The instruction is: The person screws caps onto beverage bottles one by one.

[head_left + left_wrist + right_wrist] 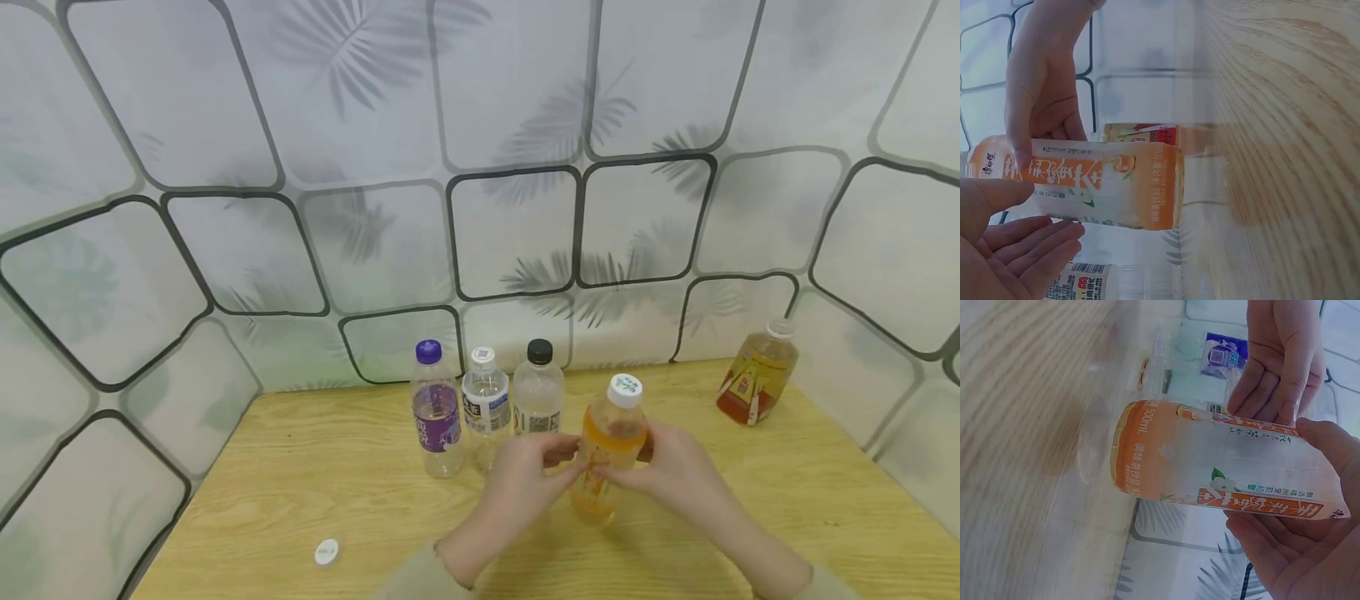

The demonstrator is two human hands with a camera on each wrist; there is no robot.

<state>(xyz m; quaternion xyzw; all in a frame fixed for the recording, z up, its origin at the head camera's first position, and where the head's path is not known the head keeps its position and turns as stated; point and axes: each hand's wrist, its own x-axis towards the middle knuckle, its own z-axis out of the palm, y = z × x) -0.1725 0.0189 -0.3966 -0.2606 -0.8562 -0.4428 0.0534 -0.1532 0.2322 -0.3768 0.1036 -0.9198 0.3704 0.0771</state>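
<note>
Both hands hold an upright bottle of orange-labelled tea drink (pixel 600 450) with a white cap (pixel 625 390), its base close over the wooden table. My left hand (pixel 525 471) is at its left side. In the left wrist view, that thumb lies on the label (pixel 1085 172) and the fingers reach along the other side. My right hand (pixel 678 467) grips the bottle from the right, its thumb across the front and its fingers behind, as the right wrist view shows. Both thumbs come close together on the label (pixel 1210 462).
Left of the held bottle stand a purple-capped bottle (pixel 437 417), a white-capped clear bottle (pixel 486 408) and a black-capped bottle (pixel 538 387). An amber drink bottle (pixel 757 375) stands at the back right. A loose white cap (pixel 326 552) lies front left on the table (pixel 262 467).
</note>
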